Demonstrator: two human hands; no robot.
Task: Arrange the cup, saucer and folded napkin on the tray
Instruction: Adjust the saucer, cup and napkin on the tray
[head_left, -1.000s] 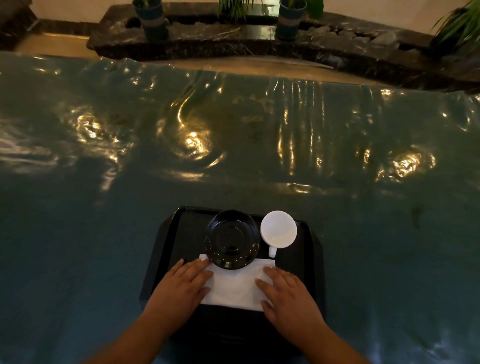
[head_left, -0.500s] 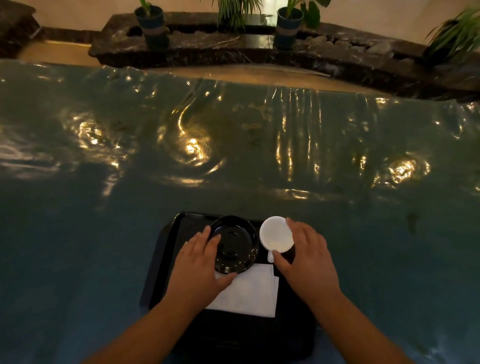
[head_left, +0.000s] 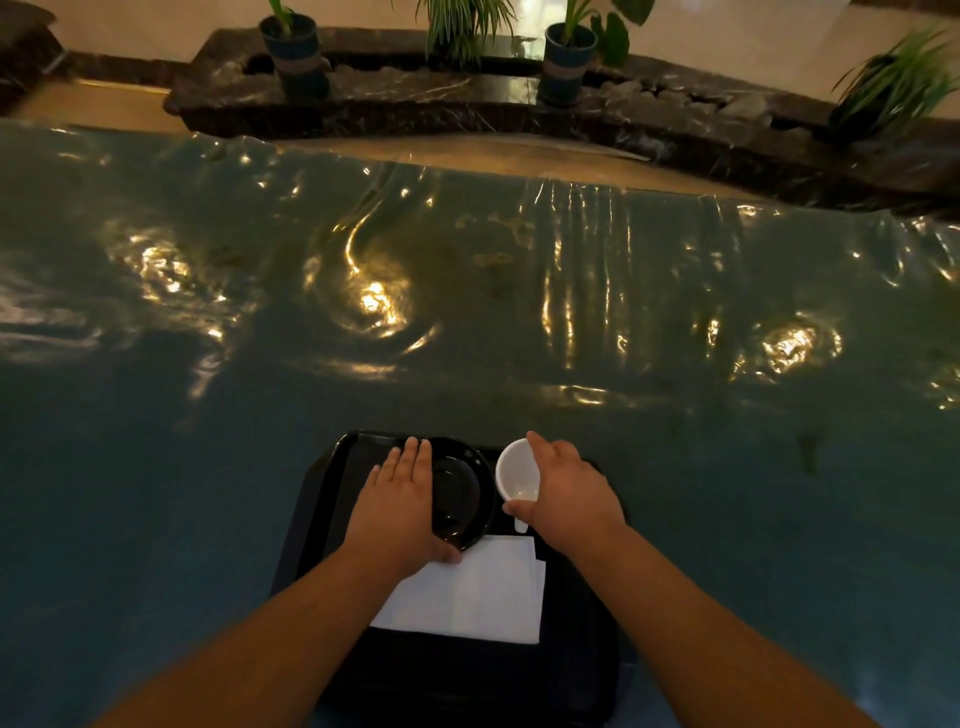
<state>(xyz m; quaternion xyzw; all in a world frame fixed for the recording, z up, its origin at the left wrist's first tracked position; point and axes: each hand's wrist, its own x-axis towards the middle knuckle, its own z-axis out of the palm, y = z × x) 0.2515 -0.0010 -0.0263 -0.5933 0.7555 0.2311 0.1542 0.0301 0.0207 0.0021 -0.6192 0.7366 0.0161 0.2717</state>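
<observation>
Glossy teal table cover (head_left: 467, 291) with warm light glare, dark stone ledge (head_left: 467, 109), potted plants (head_left: 296, 52), pale wall (head_left: 156, 21)

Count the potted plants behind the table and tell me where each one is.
4: left blue pot, striped-leaf plant at centre with its pot hidden, right blue pot, and plant at far right. More may lie outside view.

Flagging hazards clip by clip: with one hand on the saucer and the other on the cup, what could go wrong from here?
1. The right hand holds the white cup by its rim and side, so the grip may slip as it lifts.
2. The black saucer overlaps the folded napkin; moving it with the left hand could drag or crease the napkin.
3. The black tray and saucer blend together in the dim light, so the cup could land off-centre.
</observation>
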